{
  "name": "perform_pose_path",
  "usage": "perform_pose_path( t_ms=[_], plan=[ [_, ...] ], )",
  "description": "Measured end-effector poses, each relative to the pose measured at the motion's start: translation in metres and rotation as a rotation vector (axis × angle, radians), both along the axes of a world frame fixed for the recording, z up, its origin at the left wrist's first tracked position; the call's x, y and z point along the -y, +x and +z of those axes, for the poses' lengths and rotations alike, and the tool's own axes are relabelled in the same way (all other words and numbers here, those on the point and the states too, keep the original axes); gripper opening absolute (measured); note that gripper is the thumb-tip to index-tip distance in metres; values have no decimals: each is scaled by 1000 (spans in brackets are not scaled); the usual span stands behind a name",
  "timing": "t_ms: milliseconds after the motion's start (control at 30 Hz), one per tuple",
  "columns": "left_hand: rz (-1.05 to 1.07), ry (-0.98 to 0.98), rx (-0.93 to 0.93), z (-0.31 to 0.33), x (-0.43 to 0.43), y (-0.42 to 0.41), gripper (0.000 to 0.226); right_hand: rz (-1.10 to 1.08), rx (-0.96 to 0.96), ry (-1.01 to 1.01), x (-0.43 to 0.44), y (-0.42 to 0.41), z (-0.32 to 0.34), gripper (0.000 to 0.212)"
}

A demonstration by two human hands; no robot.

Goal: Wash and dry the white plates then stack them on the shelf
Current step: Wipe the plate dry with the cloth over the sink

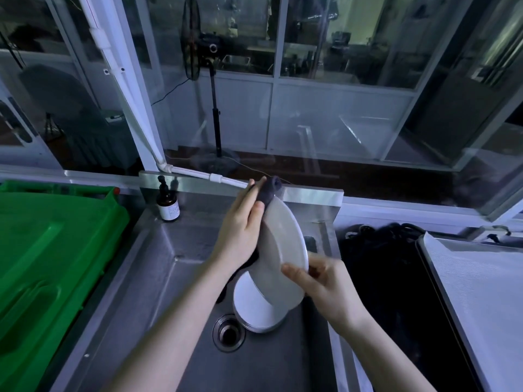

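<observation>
1. Green bin [51, 250] far left; brown bottle [169, 206] on sink [175, 278] ledge
2. Left hand [240, 230] pinches dark cloth [269, 190] against top rim of plate [283, 250]
3. Plate tilted on edge above stack of plates [253, 306] in sink, beside drain [228, 332]
4. Right hand [322, 284] grips plate's lower rim

My left hand [240, 233] hides most of the cloth [272, 189]; held plate [283, 258] covers part of the stack [252, 305]; bottle [169, 206] label unreadable.

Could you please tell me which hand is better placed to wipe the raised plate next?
Left: the left hand holds the dark cloth on the plate near its top; the right hand grips its lower rim.
</observation>
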State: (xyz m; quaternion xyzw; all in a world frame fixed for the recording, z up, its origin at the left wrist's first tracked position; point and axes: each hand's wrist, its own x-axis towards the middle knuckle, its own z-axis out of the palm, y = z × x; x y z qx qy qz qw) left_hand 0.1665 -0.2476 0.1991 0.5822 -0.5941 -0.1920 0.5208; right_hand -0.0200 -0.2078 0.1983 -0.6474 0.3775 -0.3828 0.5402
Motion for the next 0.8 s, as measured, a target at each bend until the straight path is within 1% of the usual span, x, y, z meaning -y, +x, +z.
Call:
perform_pose_path(
  t_ms=[33,67,167,233,333,400,467,567,667,733,800],
  plan=[
    [-2,3,-19,0,-2,0,44,-3,7,7,0,-1,-1,35],
    [-12,-26,14,-3,-7,-3,45,-20,21,26,1,-1,0,30],
    [-102,-156,264,-18,-29,-28,51,-96,93,96,9,3,3,20],
    [-133,-175,317,-24,-32,-35,53,-105,115,114,14,4,5,16],
    [-128,-150,267,-17,-19,-27,53,-69,124,138,12,-1,6,13],
    [-93,-113,164,-13,-7,-15,50,-44,103,132,7,-7,5,12],
    [-54,-52,66,-13,3,-1,44,-42,109,148,5,-12,3,18],
    [-25,11,-11,-28,-3,13,48,-104,223,205,8,-20,6,23],
    [33,28,-125,-52,-30,3,51,-141,396,278,17,-21,14,14],
    [45,-22,-105,-66,-47,-17,50,-178,494,340,23,-17,17,16],
    [44,-65,8,-69,-60,-42,49,-218,582,417,28,-8,18,23]
  ],
)
